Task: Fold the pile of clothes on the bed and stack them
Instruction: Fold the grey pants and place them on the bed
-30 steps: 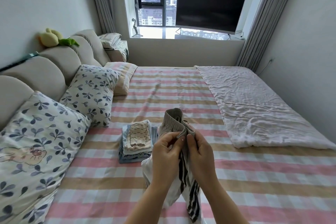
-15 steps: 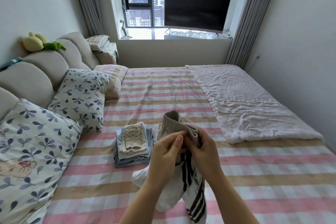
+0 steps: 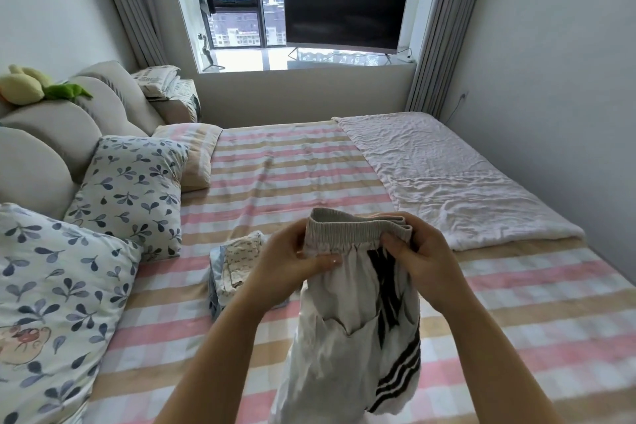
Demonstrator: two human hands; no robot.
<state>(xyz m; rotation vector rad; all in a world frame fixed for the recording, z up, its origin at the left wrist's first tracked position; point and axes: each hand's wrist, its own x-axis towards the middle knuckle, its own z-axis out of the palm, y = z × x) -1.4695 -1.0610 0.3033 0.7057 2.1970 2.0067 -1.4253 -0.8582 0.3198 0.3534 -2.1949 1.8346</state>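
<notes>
Both hands, left hand (image 3: 292, 260) and right hand (image 3: 421, 256), grip the waistband of white shorts (image 3: 354, 330) above the bed (image 3: 292, 165), near the folded stack (image 3: 237, 265).

Bare striped sheet (image 3: 292, 165) mid-bed toward far end: open passage. Leaf-print pillows (image 3: 130, 189) wall off left side. Folded stack (image 3: 237, 262) just beside left hand (image 3: 292, 262), partly hidden by forearm. Crumpled quilt (image 3: 447, 175) fills right strip. Shorts (image 3: 344, 337) hanging from left hand and right hand (image 3: 426, 262) cover near sheet; possibly free beneath.
</notes>
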